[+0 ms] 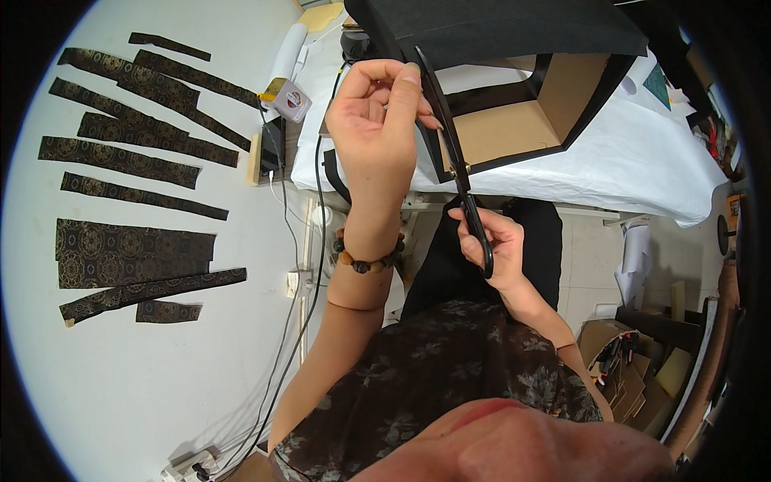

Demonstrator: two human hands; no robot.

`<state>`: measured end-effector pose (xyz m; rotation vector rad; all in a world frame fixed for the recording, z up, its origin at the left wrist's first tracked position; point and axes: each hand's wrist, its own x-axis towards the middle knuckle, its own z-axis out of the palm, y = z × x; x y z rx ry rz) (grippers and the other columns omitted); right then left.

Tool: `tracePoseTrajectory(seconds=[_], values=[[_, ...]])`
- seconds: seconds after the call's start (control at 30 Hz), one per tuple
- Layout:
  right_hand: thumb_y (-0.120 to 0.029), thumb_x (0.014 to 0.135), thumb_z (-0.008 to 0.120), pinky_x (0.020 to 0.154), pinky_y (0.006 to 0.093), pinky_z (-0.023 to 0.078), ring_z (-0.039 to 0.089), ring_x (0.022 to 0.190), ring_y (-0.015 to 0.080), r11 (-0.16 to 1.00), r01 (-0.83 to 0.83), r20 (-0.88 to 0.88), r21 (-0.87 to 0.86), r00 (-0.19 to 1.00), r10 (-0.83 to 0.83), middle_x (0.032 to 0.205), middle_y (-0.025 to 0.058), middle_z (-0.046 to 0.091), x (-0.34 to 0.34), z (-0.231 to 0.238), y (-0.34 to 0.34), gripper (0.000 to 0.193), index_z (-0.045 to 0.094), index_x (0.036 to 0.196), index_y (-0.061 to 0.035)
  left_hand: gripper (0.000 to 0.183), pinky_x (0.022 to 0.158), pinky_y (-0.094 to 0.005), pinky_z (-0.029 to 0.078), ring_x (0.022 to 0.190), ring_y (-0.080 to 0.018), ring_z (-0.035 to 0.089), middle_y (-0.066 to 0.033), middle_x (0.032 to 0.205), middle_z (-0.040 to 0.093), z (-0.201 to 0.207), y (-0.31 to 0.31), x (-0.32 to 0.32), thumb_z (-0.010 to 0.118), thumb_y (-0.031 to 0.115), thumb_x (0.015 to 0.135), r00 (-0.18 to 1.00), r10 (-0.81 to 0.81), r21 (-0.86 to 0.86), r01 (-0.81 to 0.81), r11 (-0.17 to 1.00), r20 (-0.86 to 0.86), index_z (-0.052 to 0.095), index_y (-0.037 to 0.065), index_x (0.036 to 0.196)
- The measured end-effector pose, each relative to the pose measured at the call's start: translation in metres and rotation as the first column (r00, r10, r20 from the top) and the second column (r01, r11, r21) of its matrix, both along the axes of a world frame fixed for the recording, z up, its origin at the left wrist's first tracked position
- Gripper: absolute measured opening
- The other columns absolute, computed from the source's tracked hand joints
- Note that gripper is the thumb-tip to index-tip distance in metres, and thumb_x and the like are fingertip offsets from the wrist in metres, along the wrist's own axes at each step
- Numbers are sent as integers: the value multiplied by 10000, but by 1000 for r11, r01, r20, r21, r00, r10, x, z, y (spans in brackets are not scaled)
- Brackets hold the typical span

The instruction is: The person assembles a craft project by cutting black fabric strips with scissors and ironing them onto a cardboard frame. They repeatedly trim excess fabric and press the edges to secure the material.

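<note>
My right hand [502,245] grips a pair of black scissors [454,145] by the handles, the long blades pointing up and away. Beside the upper blade, my left hand [373,108] is closed in a pinch with the palm turned up. Whatever its thumb and fingertips hold is hidden or too small to make out. Just beyond both hands stands an open box [514,132], black outside with tan board inside. A black flap or lid [506,28] extends over its top. The blades pass in front of the box's near left edge.
White sheeting [642,189] covers the table under the box. On the white surface at left lie several dark patterned strips [136,249]. A phone [273,149], a small labelled container [287,103] and black cables [321,193] sit between. Cardboard pieces [630,386] fill a bin at lower right.
</note>
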<state>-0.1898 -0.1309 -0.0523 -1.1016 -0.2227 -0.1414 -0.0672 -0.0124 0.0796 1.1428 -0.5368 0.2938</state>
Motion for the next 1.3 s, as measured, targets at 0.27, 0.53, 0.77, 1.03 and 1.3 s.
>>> tracePoseTrajectory(seconds=[0.27, 0.53, 0.77, 1.03, 1.3], values=[[-6, 869, 704, 621, 151, 401, 495, 692, 1, 999, 25, 2, -44, 1000, -25, 833, -37, 588, 0, -1, 1, 323, 640, 1178, 62, 63, 543, -205, 491, 602, -68, 558, -48, 727, 588, 1, 0, 0, 594, 24, 932, 1000, 3, 1, -3, 1000, -11, 580, -37, 926], [-16, 860, 716, 604, 147, 389, 483, 673, -1, 993, 58, -4, -106, 998, -59, 814, -33, 588, 0, -1, 0, 316, 657, 1164, 47, 59, 545, -205, 493, 606, -66, 558, -44, 734, 589, -1, 0, 1, 594, 24, 932, 1000, -4, 1, 4, 1000, -7, 581, -33, 929], [-6, 858, 705, 578, 157, 369, 462, 649, -1, 994, 31, -29, -105, 999, -34, 793, -28, 578, -3, 1, -5, 314, 656, 1162, 52, 61, 544, -202, 488, 598, -67, 559, -42, 728, 590, 0, -1, -1, 595, 25, 931, 1000, -4, -17, 4, 1000, -16, 581, -35, 930], [-331, 761, 794, 533, 192, 378, 499, 588, 63, 990, 60, 64, -126, 997, -52, 730, 37, 569, -17, 0, -59, 598, 641, 1122, 120, 65, 518, -200, 455, 582, -61, 545, -37, 728, 589, 5, 1, -5, 595, 32, 926, 998, -23, -30, 21, 999, -60, 588, -30, 907], [-337, 748, 803, 413, 205, 231, 383, 441, 49, 962, -268, -2, -58, 963, 268, 563, -7, 484, 4, 45, -122, 633, 626, 1065, 181, 108, 486, -226, 409, 572, -103, 502, -67, 717, 568, 8, 1, -5, 547, 43, 920, 992, -18, -16, 16, 1000, -128, 604, -42, 886]])
